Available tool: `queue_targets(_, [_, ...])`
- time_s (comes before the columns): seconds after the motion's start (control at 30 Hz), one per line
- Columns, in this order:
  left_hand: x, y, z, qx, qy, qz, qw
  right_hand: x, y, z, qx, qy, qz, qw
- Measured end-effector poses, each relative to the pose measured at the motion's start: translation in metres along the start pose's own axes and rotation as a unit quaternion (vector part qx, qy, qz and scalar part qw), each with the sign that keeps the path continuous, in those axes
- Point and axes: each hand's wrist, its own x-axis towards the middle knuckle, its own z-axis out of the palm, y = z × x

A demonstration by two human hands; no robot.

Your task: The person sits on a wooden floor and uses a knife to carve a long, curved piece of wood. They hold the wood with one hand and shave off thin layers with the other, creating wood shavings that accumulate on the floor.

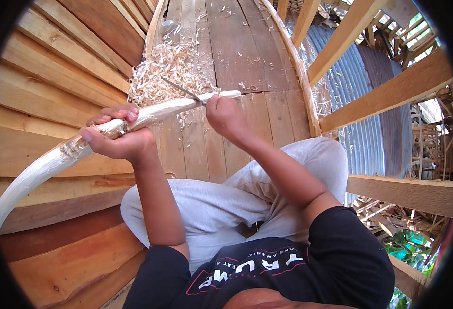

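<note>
A long pale wooden pole (170, 109), peeled of bark, slants across in front of me from the lower left to the upper middle. My left hand (125, 141) is wrapped around it from below, its fingertips showing over the far side near a darker knot. In my right hand (223, 116) is a knife (179, 87), held near the pole's far end. The thin blade points up and left across the wood, while the fist mostly hides its handle. Past the pole, a heap of curled wood shavings (167, 69) lies on the plank floor.
A wall of stacked boards (46, 98) runs close along my left. On the right stand a wooden railing (386, 98) and corrugated metal sheets (362, 113). A small clear container (169, 26) rests on the plank floor (247, 51) beyond the shavings. My crossed legs are below the pole.
</note>
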Motion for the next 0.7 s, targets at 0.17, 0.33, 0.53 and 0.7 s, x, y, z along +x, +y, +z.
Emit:
queue_targets(0.17, [0.002,-0.005,0.0,-0.036,-0.041,0.023,0.998,0.047,0.081,0.016,-0.004,0.001,0.086,0.996])
queue_targets(0.33, [0.001,-0.007,-0.003,-0.054,-0.099,0.032,0.993,0.006,0.023,-0.006,-0.002,-0.009,0.037,0.999])
queue_targets(0.53, [0.005,-0.007,-0.008,-0.078,-0.125,0.013,0.989,0.045,0.08,0.0,-0.012,-0.026,0.044,0.999])
queue_targets(0.7, [0.001,-0.007,-0.001,-0.059,-0.126,0.034,0.99,0.031,0.068,0.002,0.011,-0.002,0.063,0.998])
